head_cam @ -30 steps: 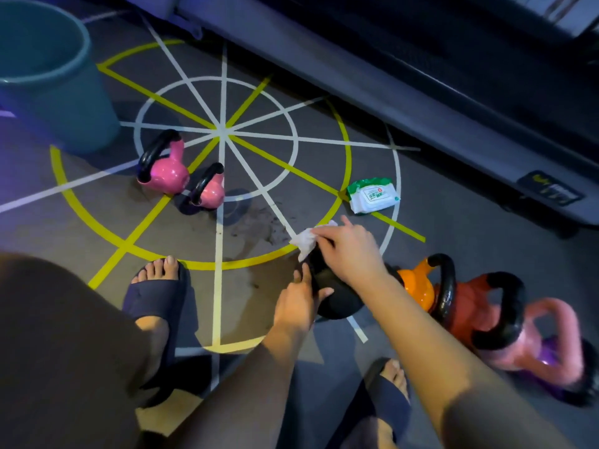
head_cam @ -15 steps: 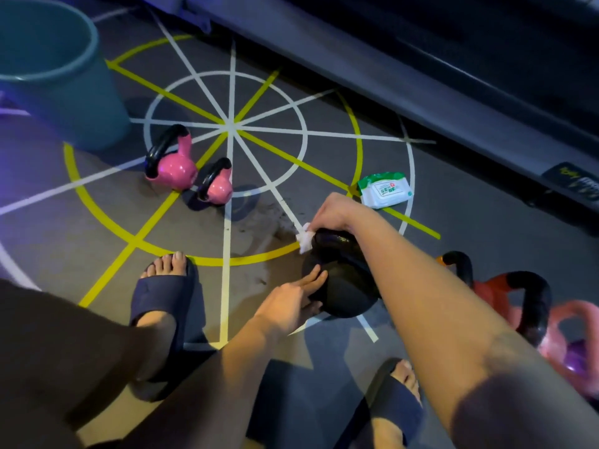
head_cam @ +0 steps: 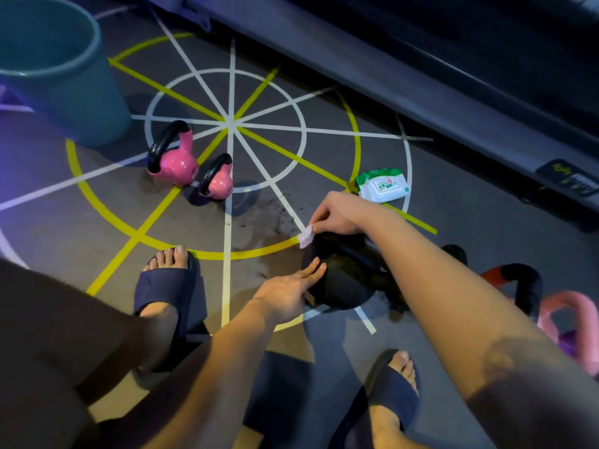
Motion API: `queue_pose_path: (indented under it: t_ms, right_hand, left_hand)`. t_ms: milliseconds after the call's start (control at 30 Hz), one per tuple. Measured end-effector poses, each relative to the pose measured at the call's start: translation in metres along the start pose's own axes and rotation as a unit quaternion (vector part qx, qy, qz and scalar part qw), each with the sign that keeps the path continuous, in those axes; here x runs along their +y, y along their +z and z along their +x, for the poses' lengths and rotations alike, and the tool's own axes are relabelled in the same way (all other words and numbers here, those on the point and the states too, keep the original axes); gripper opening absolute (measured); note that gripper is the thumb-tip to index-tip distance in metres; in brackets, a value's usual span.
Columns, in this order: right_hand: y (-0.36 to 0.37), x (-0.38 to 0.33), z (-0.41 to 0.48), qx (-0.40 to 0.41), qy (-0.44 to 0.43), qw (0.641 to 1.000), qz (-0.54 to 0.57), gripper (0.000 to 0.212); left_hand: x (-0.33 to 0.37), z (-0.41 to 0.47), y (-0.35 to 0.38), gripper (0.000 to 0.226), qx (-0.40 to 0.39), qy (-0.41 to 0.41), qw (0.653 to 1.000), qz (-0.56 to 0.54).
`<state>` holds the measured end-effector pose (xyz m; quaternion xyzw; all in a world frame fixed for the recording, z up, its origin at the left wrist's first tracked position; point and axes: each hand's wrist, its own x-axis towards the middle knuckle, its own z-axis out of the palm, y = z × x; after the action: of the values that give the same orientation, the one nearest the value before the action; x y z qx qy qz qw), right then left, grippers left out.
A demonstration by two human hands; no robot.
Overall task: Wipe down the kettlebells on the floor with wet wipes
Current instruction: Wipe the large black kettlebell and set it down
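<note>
Kettlebell (head_cam: 343,280) — heavy, we judge — braced by our flat left hand (head_cam: 288,293). Our right hand (head_cam: 340,215) pinches the limp wipe (head_cam: 305,236) at its top.

Grey floor (head_cam: 470,241), dim light, purple tint at its left edge. Yellow and white wheel markings (head_cam: 230,123) across the floor. Teal bucket (head_cam: 64,79) in the far-left corner. Long grey machine frame (head_cam: 405,89), possibly a treadmill, along the far edge.

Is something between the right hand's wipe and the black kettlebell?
Nothing visible. The right hand pinches the wipe right at the black kettlebell's upper edge, and the left hand rests its fingers on its side.
</note>
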<state>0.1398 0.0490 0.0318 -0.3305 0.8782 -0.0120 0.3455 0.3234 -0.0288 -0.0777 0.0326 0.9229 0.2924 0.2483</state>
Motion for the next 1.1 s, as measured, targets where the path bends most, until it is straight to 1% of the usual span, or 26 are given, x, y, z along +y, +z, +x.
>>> queue_pose_path:
  t_ms: [167, 267, 400, 567, 633, 733, 833, 900, 967, 1033, 1100]
  right_hand:
    - [0.006, 0.011, -0.036, 0.063, -0.051, 0.997, -0.007, 0.019]
    - [0.032, 0.035, -0.064, 0.161, -0.076, 0.983, 0.051, 0.022]
    - [0.072, 0.063, -0.098, 0.293, -0.043, 0.944, 0.146, 0.025]
    - [0.095, 0.072, -0.136, 0.370, -0.009, 0.913, 0.173, 0.024]
    - [0.101, 0.076, -0.152, 0.389, 0.029, 0.903, 0.178, 0.023]
    - [0.113, 0.081, -0.168, 0.395, 0.088, 0.894, 0.190, 0.026]
    - [0.115, 0.084, -0.172, 0.382, 0.115, 0.897, 0.190, 0.027]
    - [0.115, 0.085, -0.171, 0.384, 0.114, 0.899, 0.180, 0.027]
    - [0.115, 0.087, -0.170, 0.392, 0.127, 0.893, 0.180, 0.026]
    - [0.119, 0.091, -0.169, 0.406, 0.155, 0.874, 0.216, 0.022]
    - [0.123, 0.097, -0.168, 0.412, 0.177, 0.844, 0.296, 0.018]
  left_hand:
    - [0.005, -0.001, -0.008, 0.082, -0.031, 0.001, 0.999, 0.018]
    - [0.008, -0.001, -0.011, 0.081, -0.051, -0.006, 0.998, 0.034]
    - [0.017, -0.001, -0.021, 0.079, -0.072, -0.017, 0.995, 0.066]
    - [0.019, -0.004, -0.025, 0.075, -0.081, -0.017, 0.994, 0.066]
    - [0.020, -0.009, -0.027, 0.073, -0.079, -0.019, 0.995, 0.056]
    - [0.026, -0.012, -0.023, 0.069, -0.066, -0.032, 0.997, 0.033]
    - [0.030, -0.008, -0.016, 0.073, -0.052, -0.070, 0.996, -0.012]
    - [0.033, -0.005, -0.014, 0.069, -0.009, -0.094, 0.994, -0.058]
    - [0.038, -0.004, -0.015, 0.059, 0.033, -0.116, 0.988, -0.091]
    - [0.041, -0.002, -0.016, 0.053, 0.056, -0.133, 0.984, -0.109]
    - [0.043, 0.002, -0.014, 0.048, 0.066, -0.140, 0.978, -0.142]
